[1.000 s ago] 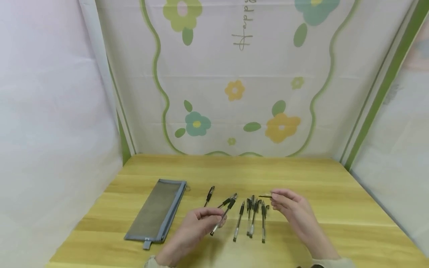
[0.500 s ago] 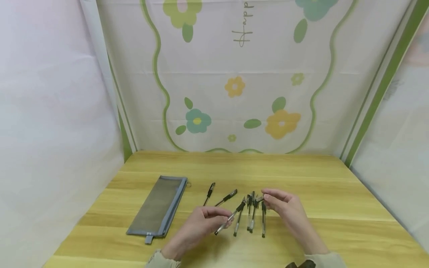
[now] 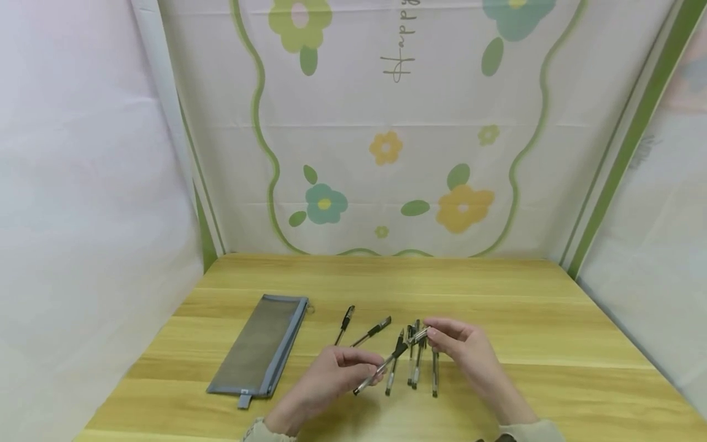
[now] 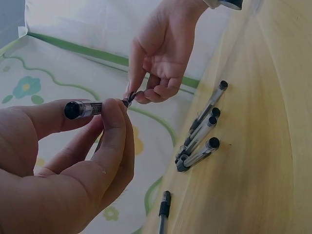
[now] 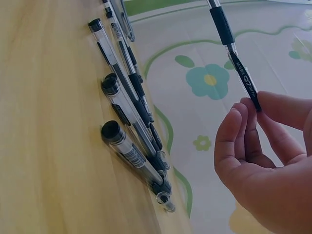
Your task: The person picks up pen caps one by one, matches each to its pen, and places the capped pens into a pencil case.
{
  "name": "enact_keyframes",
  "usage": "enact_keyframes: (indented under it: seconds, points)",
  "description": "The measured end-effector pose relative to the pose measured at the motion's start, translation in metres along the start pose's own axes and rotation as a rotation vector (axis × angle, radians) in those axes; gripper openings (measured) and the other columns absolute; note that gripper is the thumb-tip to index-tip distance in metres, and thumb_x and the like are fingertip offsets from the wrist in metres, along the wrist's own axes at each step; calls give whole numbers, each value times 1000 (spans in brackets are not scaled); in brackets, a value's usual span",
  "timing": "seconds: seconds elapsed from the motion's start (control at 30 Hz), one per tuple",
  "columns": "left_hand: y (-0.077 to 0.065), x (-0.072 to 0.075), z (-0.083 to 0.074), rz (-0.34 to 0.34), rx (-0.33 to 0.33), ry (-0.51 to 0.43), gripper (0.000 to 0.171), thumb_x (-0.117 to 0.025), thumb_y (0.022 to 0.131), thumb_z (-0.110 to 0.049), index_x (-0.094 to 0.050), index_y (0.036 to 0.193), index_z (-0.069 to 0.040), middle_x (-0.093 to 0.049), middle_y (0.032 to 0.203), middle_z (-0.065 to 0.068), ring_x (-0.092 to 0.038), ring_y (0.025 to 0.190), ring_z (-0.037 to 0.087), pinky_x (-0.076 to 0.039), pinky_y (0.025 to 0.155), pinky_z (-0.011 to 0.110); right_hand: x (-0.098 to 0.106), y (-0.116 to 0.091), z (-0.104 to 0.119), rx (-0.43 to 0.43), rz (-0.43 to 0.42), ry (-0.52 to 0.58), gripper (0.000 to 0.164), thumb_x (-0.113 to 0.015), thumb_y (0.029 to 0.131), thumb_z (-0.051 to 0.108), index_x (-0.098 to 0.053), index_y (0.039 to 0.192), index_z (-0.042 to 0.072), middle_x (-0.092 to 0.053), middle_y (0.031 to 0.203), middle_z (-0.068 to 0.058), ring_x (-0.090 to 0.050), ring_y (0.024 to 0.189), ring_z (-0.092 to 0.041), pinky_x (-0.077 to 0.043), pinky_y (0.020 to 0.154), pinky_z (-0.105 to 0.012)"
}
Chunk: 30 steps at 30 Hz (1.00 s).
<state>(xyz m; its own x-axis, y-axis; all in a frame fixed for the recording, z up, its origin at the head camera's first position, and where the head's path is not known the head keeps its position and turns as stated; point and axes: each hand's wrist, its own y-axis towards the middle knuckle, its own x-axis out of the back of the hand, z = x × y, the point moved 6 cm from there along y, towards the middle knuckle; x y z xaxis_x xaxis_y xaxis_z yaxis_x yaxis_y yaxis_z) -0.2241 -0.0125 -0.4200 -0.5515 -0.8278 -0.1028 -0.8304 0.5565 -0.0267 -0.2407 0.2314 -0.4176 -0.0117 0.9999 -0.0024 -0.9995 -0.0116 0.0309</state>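
My left hand (image 3: 339,379) pinches a clear gel pen (image 4: 87,109) with a black rubber grip around its barrel, its tip pointing toward my other hand. At that tip, my right hand (image 3: 466,353) pinches the end of a clear cap (image 5: 244,75) with a black clip between thumb and fingertips. The cap lines up with the pen and sits over its tip in the right wrist view. Under and between the hands, several similar pens (image 3: 417,371) lie side by side on the wooden table (image 3: 497,294).
A grey mesh pencil case (image 3: 256,344) with a blue-grey zip edge lies to the left. Between it and the hands are two capped pens, one slanting pen (image 3: 377,328) and one steeper pen (image 3: 346,320). A flowered cloth (image 3: 353,172) hangs behind the table.
My right hand has moved left, bringing the cap from apart onto the tip of the held pen. My left hand has shifted slightly right with the pen.
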Motion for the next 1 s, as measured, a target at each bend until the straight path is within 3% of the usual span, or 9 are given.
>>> enact_keyframes:
  seconds: [0.13,0.23,0.33,0.47,0.67,0.87,1.0]
  points:
    - [1,0,-1,-10,2,-18,21,-67,93,-8,-72,111,1,-69,105,22,-68,93,27,-54,80,33,-5,0,-1,6,40,-18,43,-75,87,16,-63,121,-7,-65,105,-18,-63,94,-33,-55,87,-40]
    - [2,1,-1,-29,4,-88,22,-68,92,-5,-70,111,5,-68,108,24,-68,95,28,-55,84,35,-8,0,-2,11,73,-19,43,-74,88,16,-62,121,-8,-65,103,-18,-62,93,-33,-55,85,-39]
    - [2,4,0,-74,5,-192,22,-68,91,0,-68,111,8,-65,112,26,-67,99,30,-53,90,37,-9,-1,-3,16,93,-9,41,-73,89,15,-61,120,-8,-65,103,-18,-63,93,-32,-55,86,-39]
    - [3,9,1,-152,-2,-260,24,-70,89,0,-67,111,8,-65,113,25,-67,100,32,-52,91,37,-9,-2,-1,34,114,41,38,-71,91,12,-59,119,-10,-65,107,-20,-64,94,-30,-53,90,-39]
    - [3,13,2,-230,-11,-243,27,-74,86,-1,-67,111,8,-67,108,25,-67,100,36,-54,89,38,-12,-4,4,80,135,101,42,-69,92,9,-53,121,-17,-65,108,-21,-66,92,-23,-53,91,-38]
    - [2,15,2,-276,-28,-173,30,-77,83,-3,-68,111,5,-67,107,24,-69,95,31,-55,87,36,-14,-4,5,114,109,57,36,-70,91,10,-59,117,-13,-66,106,-20,-66,87,-21,-55,85,-37]
    - [0,17,1,-305,-45,-160,31,-78,83,-4,-67,111,6,-67,107,24,-69,94,30,-55,86,35,-16,-4,4,122,126,28,41,-71,91,12,-57,119,-14,-65,105,-21,-66,88,-24,-55,86,-39]
